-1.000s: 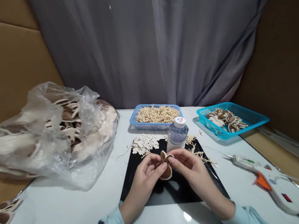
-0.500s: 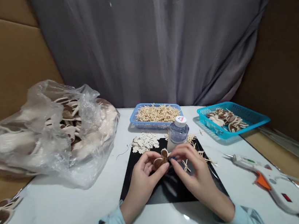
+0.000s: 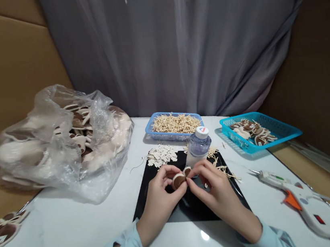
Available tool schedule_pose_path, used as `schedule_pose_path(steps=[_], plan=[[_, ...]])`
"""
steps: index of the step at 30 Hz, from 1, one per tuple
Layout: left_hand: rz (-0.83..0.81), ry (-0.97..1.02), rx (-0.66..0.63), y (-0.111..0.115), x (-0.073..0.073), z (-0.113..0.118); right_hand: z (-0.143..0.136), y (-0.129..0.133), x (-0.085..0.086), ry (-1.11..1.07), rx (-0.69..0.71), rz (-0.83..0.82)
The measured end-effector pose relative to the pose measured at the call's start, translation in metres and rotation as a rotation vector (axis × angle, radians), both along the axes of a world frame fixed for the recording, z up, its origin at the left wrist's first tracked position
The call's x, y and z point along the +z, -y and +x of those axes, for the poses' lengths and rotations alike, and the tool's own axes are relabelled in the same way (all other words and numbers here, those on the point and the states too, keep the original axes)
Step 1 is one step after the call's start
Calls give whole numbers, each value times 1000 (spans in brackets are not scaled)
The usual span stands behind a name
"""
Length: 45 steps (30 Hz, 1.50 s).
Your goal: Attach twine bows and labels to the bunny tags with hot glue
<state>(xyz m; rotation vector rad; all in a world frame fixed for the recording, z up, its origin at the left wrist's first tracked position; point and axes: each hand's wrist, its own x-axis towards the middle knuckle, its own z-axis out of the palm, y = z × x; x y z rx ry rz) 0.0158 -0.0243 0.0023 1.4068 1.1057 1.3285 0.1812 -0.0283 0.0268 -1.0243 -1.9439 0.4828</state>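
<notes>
Between my two hands, above a black mat (image 3: pixel 180 214), is a small brown piece with a cream edge (image 3: pixel 179 180). My left hand (image 3: pixel 161 192) grips its left side between thumb and fingers. The thumb and forefinger of my right hand (image 3: pixel 212 182) pinch together at its right side, and fingertips hide part of the piece. Just behind the hands stands a bottle with a white cap (image 3: pixel 198 145). White scraps (image 3: pixel 161 155) lie at the mat's back left, and small cream bows (image 3: pixel 224 169) lie along its right side.
A clear plastic bag of brown and cream pieces (image 3: pixel 64 145) fills the left. Behind stands a blue basket of cream bows (image 3: pixel 174 124). At right are a teal basket of pieces (image 3: pixel 287 131) and a glue gun (image 3: pixel 303 206). More brown pieces (image 3: pixel 3 232) lie far left.
The brown piece has turned between my hands, and my right fingertips have closed in on it. The blue bit seen earlier at them no longer shows. The view has shifted slightly.
</notes>
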Motion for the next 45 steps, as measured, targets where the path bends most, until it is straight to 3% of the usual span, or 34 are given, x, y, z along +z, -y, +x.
schedule_pose_path(steps=[12, 16, 22, 25, 31, 34, 38, 41, 45], plan=[[76, -214, -57, 3, 3, -2, 5, -4, 0, 97, 25, 85], [88, -267, -129, 6, 7, -3, 8, -7, 4, 8, 57, -44], [55, -162, -270, 7, 12, -3, 15, -12, 8, -157, 103, -403], [-20, -116, -317, 7, 12, -3, 24, -13, 16, -187, 151, -406], [-131, -91, -406, 7, 15, -3, 38, -13, 34, 58, 335, -362], [-120, -128, -389, 6, 14, -3, 35, -11, 32, 177, 318, -383], [-110, -141, -399, 7, 11, -3, 31, -9, 26, 175, 309, -404], [-142, -99, -437, 7, 11, -4, 33, -12, 25, 61, 351, -534], [-203, -28, -546, 7, 17, -7, 36, -17, 23, -132, 384, -848]])
